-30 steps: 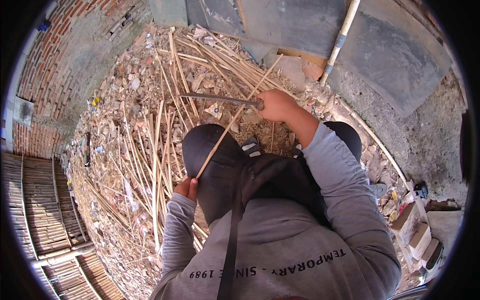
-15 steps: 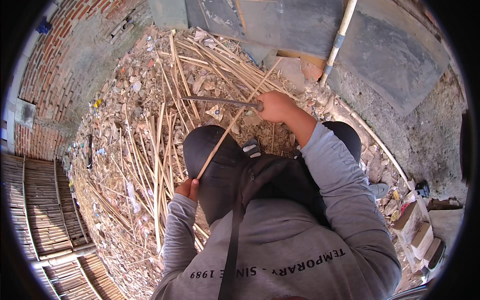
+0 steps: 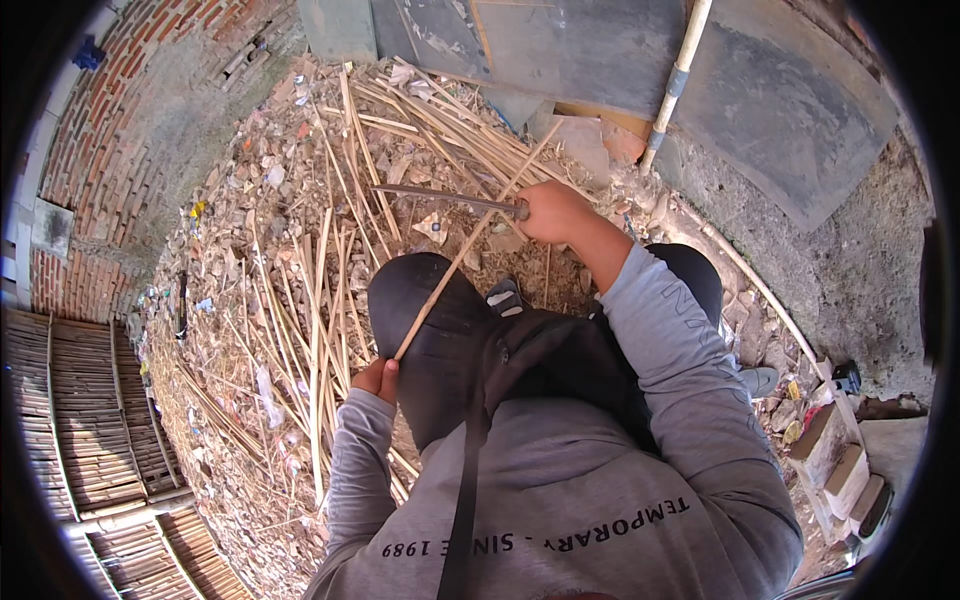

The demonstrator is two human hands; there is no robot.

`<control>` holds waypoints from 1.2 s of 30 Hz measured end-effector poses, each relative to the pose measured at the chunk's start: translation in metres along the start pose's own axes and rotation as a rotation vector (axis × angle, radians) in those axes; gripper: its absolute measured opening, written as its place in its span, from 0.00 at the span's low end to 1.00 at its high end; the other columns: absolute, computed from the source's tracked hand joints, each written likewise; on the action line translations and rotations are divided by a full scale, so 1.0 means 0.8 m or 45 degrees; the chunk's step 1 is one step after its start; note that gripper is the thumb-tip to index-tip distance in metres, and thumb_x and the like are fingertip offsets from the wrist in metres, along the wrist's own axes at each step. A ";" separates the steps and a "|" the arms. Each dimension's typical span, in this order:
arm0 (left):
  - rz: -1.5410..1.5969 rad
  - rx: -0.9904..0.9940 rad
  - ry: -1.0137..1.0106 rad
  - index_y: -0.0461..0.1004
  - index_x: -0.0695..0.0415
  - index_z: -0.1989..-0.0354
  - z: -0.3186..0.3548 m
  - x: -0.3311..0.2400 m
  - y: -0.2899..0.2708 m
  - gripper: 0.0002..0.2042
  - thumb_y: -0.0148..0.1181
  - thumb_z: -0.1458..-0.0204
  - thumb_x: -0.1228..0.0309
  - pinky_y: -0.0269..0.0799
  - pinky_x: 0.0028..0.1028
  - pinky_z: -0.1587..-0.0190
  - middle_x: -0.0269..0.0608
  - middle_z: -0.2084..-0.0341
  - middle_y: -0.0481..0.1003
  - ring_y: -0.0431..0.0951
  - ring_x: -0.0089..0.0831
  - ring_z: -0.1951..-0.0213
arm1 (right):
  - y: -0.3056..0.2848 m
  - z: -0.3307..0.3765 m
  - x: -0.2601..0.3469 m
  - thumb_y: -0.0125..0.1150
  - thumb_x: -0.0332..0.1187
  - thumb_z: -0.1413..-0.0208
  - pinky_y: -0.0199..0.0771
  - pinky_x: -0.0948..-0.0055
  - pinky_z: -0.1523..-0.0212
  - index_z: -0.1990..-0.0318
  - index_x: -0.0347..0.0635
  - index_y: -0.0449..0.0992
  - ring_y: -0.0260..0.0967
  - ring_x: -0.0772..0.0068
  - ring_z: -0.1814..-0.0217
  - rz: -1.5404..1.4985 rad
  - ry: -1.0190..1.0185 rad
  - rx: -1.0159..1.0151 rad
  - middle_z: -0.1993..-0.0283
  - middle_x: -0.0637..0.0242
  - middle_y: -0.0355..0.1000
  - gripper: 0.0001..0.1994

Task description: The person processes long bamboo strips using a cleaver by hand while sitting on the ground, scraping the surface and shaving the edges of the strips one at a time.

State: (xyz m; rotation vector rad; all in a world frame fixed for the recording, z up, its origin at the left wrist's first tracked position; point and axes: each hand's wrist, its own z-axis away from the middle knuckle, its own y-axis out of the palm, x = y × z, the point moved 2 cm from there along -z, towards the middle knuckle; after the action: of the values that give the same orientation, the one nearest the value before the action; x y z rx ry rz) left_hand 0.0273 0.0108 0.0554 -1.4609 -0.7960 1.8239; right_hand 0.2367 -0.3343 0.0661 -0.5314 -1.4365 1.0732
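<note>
My left hand grips the near end of a long thin bamboo strip that slants up and away over my left knee. My right hand is closed around the handle of a long dark knife, whose blade points left and lies across the strip. Both hands work above a heap of split bamboo sticks and shavings on the ground. My grey sleeves and dark trousers fill the lower middle.
A brick wall curves along the left. A pale pole leans on grey slabs at the top. Stacked woven bamboo panels lie at lower left. Small boxes sit at the right.
The knife blade has shifted slightly along the strip; both hands keep their hold and stay almost in place.
</note>
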 end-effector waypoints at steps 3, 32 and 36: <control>-0.031 -0.010 -0.022 0.72 0.62 0.68 0.000 0.003 0.002 0.24 0.43 0.38 0.49 0.67 0.42 0.68 0.57 0.79 0.72 0.74 0.54 0.74 | -0.003 -0.002 -0.007 0.62 0.37 0.58 0.74 0.56 0.57 0.59 0.47 0.78 0.74 0.50 0.56 -0.025 -0.035 -0.060 0.62 0.55 0.76 0.16; 0.081 0.164 -0.056 0.72 0.63 0.65 -0.004 -0.011 -0.007 0.19 0.47 0.37 0.57 0.67 0.34 0.66 0.48 0.78 0.72 0.72 0.38 0.74 | -0.005 -0.014 -0.039 0.64 0.38 0.58 0.75 0.55 0.56 0.56 0.49 0.79 0.74 0.51 0.57 0.045 0.048 -0.180 0.64 0.55 0.76 0.18; 0.132 0.113 -0.031 0.72 0.64 0.65 -0.004 0.003 -0.001 0.19 0.48 0.38 0.56 0.67 0.33 0.66 0.50 0.77 0.73 0.72 0.40 0.73 | -0.007 0.006 0.000 0.64 0.39 0.57 0.75 0.55 0.57 0.57 0.49 0.79 0.74 0.52 0.58 0.084 -0.024 -0.120 0.65 0.57 0.76 0.17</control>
State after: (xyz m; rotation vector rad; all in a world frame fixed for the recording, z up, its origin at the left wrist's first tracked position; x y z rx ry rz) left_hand 0.0300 0.0133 0.0538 -1.4492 -0.6536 1.9323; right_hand 0.2339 -0.3385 0.0712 -0.6415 -1.5000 1.0691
